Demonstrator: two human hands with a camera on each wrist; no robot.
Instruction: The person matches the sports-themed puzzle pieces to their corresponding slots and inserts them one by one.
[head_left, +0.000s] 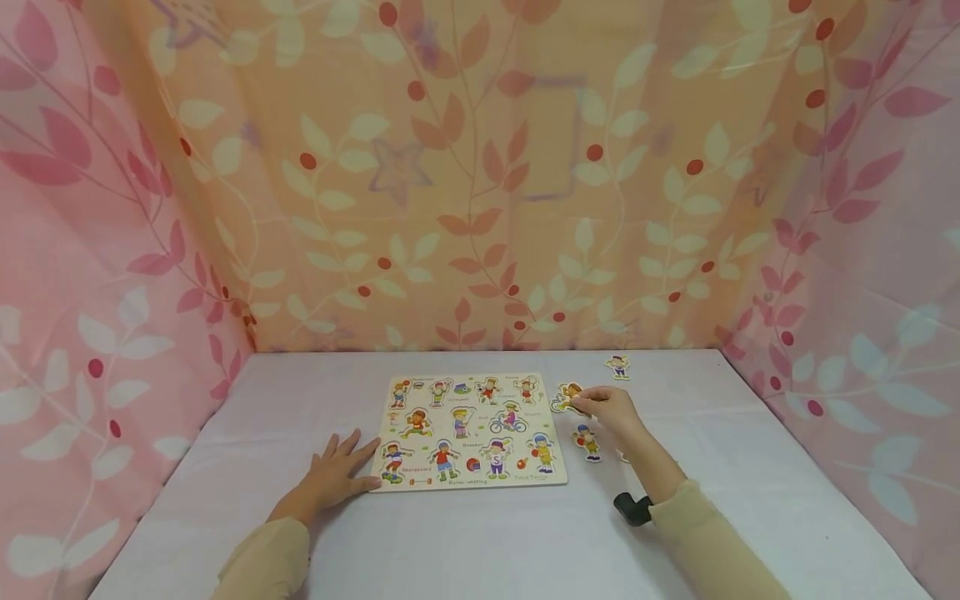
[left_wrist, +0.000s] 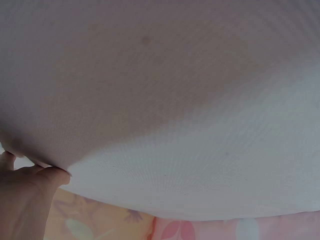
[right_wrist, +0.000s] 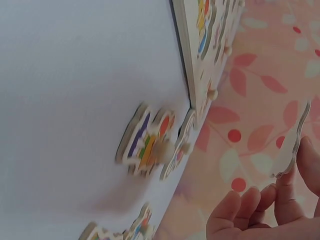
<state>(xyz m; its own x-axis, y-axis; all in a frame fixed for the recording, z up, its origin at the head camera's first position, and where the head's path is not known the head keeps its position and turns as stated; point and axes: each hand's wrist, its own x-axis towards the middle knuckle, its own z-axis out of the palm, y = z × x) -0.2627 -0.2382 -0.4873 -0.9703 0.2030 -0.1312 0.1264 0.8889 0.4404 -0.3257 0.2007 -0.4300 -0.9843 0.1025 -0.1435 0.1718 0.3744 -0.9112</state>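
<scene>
My right hand (head_left: pixel 615 412) pinches a flat wooden puzzle piece (right_wrist: pixel 290 150) between thumb and fingers, raised above the table, its pale back and edge showing in the right wrist view. Seen from the head, it overlaps a bicycle-rider piece (head_left: pixel 558 405) lying by the right edge of the puzzle board (head_left: pixel 468 487). Figures of children playing sports cover the board, and small knobs (right_wrist: pixel 212 94) stand up from it. My left hand (head_left: pixel 333 473) lies with fingers spread at the board's left edge, thumb and a fingertip right at its side; the left wrist view catches only part of it.
Near the right hand lies a blue-capped figure piece (head_left: pixel 588 443), and farther back another figure piece (head_left: pixel 618 367). One more piece is mostly hidden under the right forearm. A black device (head_left: pixel 632 509) sits at the right wrist. Patterned cloth walls (head_left: pixel 480 208) surround the white table (head_left: pixel 420 542).
</scene>
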